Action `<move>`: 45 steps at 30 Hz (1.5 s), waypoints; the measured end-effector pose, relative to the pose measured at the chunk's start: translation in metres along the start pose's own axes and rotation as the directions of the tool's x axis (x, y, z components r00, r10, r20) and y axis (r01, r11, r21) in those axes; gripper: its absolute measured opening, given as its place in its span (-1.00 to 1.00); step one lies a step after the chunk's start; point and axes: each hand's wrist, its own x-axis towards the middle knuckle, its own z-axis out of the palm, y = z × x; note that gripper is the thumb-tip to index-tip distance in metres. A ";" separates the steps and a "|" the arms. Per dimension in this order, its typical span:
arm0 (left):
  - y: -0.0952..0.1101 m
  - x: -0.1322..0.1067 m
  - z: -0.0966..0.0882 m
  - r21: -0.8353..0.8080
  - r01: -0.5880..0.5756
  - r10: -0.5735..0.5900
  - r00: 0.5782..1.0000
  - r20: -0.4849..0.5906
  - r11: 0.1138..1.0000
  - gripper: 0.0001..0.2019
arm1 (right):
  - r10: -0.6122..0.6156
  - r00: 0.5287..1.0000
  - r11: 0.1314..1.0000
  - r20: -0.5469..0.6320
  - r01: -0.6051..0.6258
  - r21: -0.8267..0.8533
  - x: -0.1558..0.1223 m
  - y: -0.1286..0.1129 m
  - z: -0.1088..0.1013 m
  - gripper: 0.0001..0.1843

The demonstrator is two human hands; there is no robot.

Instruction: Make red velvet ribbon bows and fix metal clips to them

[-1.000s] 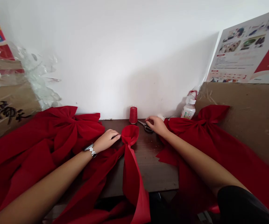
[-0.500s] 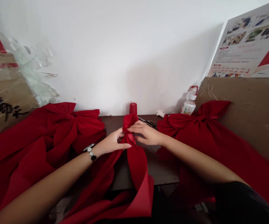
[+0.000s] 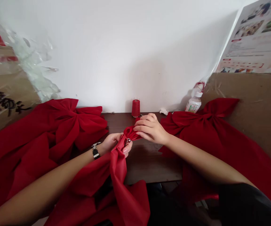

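Note:
A red fabric bow (image 3: 119, 163) is gathered between my hands over the dark table, its long tails hanging down toward my lap. My left hand (image 3: 112, 142) is closed around the gathered middle, with the thumb or fingertips showing on the near side. A small shiny metal piece, like a clip (image 3: 128, 140), shows at that middle. My right hand (image 3: 151, 129) has its fingers closed on the bow's loops, just right of the clip; its fingertips partly cover the cloth. A spool of red thread (image 3: 135, 108), with several pins or needles in its top, stands behind the hands.
Large red bows lie on both sides, one at left (image 3: 76, 116) and one at right (image 3: 207, 117). A white bottle (image 3: 193, 103) leans at the back right, near a crumpled white scrap (image 3: 164, 111). Cardboard (image 3: 250, 103) flanks the right side; the table (image 3: 154, 163) meets a white wall.
The bow has been turned over between my hands, so its paler underside and the metal clip now show. My right hand has moved slightly right; the spool stands uncovered.

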 end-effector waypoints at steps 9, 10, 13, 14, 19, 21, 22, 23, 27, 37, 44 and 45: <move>0.037 -0.016 -0.003 0.259 -0.044 0.042 0.999 0.013 0.965 -0.57 | 0.288 0.957 0.946 -0.022 -0.281 0.163 0.011 -0.008 -0.014 -0.84; 0.047 -0.024 0.000 0.357 -0.038 0.055 0.998 -0.039 0.933 -0.55 | 0.345 0.939 0.919 0.009 -0.340 0.197 0.015 -0.008 -0.021 -0.84; 0.072 -0.048 0.020 0.603 -0.076 0.182 0.976 -0.117 0.794 -0.41 | 0.513 0.828 0.770 0.225 -0.560 0.305 0.030 -0.012 -0.048 -0.86; 0.077 -0.054 0.030 0.681 -0.066 0.209 0.969 -0.129 0.730 -0.37 | 0.543 0.784 0.712 0.301 -0.620 0.329 0.036 -0.013 -0.057 -0.86; 0.074 -0.054 0.077 0.896 0.032 0.322 0.927 -0.193 0.444 -0.28 | 0.504 0.697 0.423 0.510 -0.714 0.558 0.054 -0.020 -0.083 -0.81; 0.066 -0.048 0.086 0.918 0.017 0.350 0.922 -0.168 0.396 -0.35 | 0.491 0.678 0.317 0.547 -0.724 0.613 0.057 -0.023 -0.085 -0.81; 0.063 -0.045 0.088 0.920 0.012 0.355 0.920 -0.163 0.391 -0.39 | 0.490 0.672 0.275 0.555 -0.724 0.633 0.058 -0.025 -0.086 -0.81; 0.061 -0.042 0.088 0.918 0.011 0.358 0.919 -0.165 0.396 -0.43 | 0.488 0.669 0.241 0.560 -0.720 0.650 0.059 -0.027 -0.086 -0.81; 0.059 -0.039 0.083 0.890 -0.012 0.345 0.924 -0.164 0.455 -0.54 | 0.464 0.710 0.218 0.529 -0.670 0.709 0.058 -0.036 -0.087 -0.82; 0.072 -0.061 0.064 0.930 0.109 0.521 0.803 -0.291 0.352 -0.50 | 0.294 0.956 0.951 0.016 -0.295 0.096 0.052 -0.010 -0.097 -0.87; 0.027 -0.042 0.077 0.982 -0.021 0.761 0.635 -0.134 0.190 -0.42 | 0.531 0.824 0.674 0.198 -0.552 0.491 0.042 -0.025 -0.065 -0.77; 0.021 -0.040 0.078 0.986 -0.028 0.711 0.697 -0.097 0.161 -0.37 | 0.487 0.786 0.515 0.381 -0.611 0.602 0.041 -0.030 -0.060 -0.72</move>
